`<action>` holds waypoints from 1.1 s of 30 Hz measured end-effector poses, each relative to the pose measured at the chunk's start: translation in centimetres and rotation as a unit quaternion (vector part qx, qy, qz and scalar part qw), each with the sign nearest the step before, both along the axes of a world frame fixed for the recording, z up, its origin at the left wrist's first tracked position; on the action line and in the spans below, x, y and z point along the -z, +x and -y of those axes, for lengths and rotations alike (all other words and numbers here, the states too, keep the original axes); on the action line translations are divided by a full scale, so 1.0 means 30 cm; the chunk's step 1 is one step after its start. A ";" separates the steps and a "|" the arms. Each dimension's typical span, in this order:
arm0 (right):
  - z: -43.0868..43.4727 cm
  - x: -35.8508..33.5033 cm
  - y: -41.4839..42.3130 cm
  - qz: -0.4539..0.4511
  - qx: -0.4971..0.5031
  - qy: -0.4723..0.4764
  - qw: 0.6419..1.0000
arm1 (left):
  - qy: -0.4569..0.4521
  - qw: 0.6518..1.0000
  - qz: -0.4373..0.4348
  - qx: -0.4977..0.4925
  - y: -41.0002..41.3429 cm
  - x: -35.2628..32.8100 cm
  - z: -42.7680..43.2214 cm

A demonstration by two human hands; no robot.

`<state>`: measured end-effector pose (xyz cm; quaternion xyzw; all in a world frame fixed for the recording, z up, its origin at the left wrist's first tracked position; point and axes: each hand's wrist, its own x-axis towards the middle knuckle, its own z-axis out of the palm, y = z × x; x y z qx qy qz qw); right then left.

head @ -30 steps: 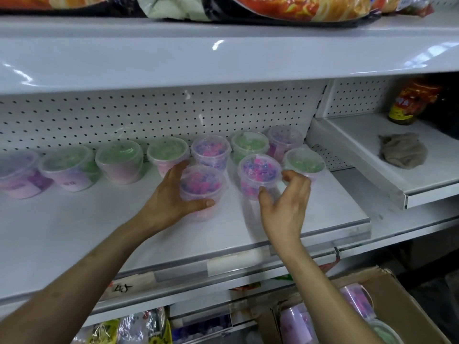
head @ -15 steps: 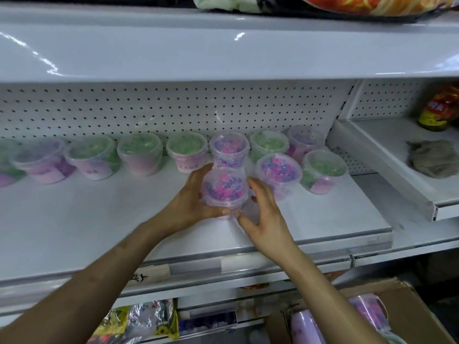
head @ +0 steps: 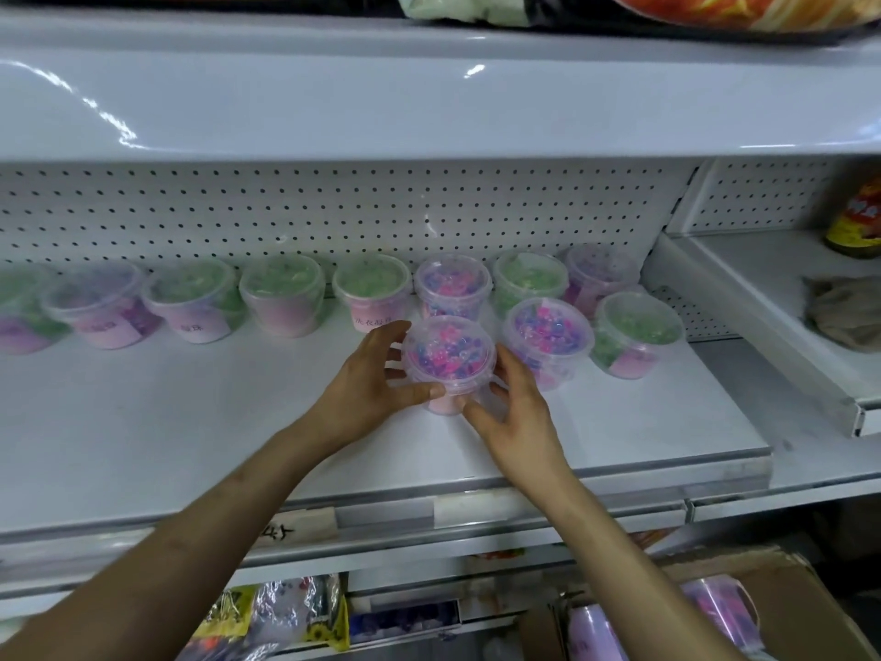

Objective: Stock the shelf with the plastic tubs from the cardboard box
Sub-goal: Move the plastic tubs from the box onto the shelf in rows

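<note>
Mid-frame, your right hand (head: 517, 412) has joined your left hand (head: 367, 379); both now clasp the pink-and-purple tub (head: 448, 357), settling it into the shelf's (head: 190, 422) front row.

Head view, close, looking down onto shelf (head: 190, 436)

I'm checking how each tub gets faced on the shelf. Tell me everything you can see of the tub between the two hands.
The held tub is a small round clear-plastic pot with a snap-on transparent lid, filled with pink, purple and blue beads, and a pink label shows low on its side. It stands upright in the front row on the white shelf, left of a matching bead tub. The left hand grips its left side; the right hand touches its right.
</note>
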<state>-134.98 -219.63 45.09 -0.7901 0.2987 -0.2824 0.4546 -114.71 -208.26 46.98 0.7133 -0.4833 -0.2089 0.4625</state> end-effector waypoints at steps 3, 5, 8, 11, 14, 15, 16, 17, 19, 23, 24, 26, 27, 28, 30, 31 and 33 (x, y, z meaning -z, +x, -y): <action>-0.004 0.017 -0.005 -0.009 0.026 0.006 1.000 | 0.002 1.000 -0.009 0.009 -0.016 0.003 0.002; -0.009 0.027 -0.002 -0.013 0.033 0.024 0.999 | 0.000 1.000 -0.011 0.009 -0.022 0.003 0.005; -0.007 0.029 0.019 -0.009 0.039 0.051 0.998 | -0.006 1.000 -0.010 0.001 -0.014 -0.002 0.020; -0.007 0.011 0.032 0.005 0.039 0.083 0.996 | -0.007 1.000 -0.014 -0.005 -0.012 -0.002 0.041; -0.001 0.000 0.033 0.014 0.049 0.092 0.994 | -0.007 1.000 -0.006 -0.010 -0.018 0.003 0.060; 0.000 -0.004 0.030 0.015 0.052 0.093 0.994 | -0.007 1.000 -0.004 -0.010 -0.020 0.005 0.066; 0.000 -0.009 0.027 0.017 0.054 0.093 0.994 | -0.008 1.000 -0.004 -0.008 -0.022 0.005 0.073; 0.000 -0.014 0.022 0.018 0.056 0.094 0.994 | -0.007 1.000 -0.005 -0.007 -0.024 0.005 0.080; 0.003 -0.020 0.014 0.019 0.060 0.096 0.993 | -0.006 1.000 -0.004 -0.008 -0.031 0.006 0.093; 0.017 -0.020 -0.005 -0.023 0.080 0.079 0.993 | -0.012 1.000 0.005 -0.009 -0.044 0.004 0.111; 0.016 -0.022 -0.016 -0.042 0.094 0.058 0.993 | -0.012 1.000 0.005 -0.009 -0.044 0.004 0.115; 0.004 -0.032 -0.048 -0.053 0.134 -0.013 0.989 | -0.008 1.000 -0.002 -0.009 -0.041 0.007 0.118; -0.004 -0.041 -0.066 -0.041 0.153 -0.063 0.985 | -0.005 1.000 -0.005 -0.009 -0.040 0.009 0.117; -0.010 -0.050 -0.084 -0.025 0.171 -0.119 0.978 | -0.001 1.000 -0.008 -0.007 -0.041 0.011 0.113; -0.002 -0.066 -0.111 -0.003 0.215 -0.232 0.949 | 0.003 1.000 -0.014 -0.002 -0.043 0.011 0.106; 0.015 -0.074 -0.115 -0.005 0.238 -0.275 0.931 | 0.005 1.000 -0.015 0.000 -0.044 0.009 0.105; 0.063 -0.085 -0.111 -0.043 0.263 -0.312 0.912 | 0.009 1.000 -0.013 -0.001 -0.046 0.000 0.108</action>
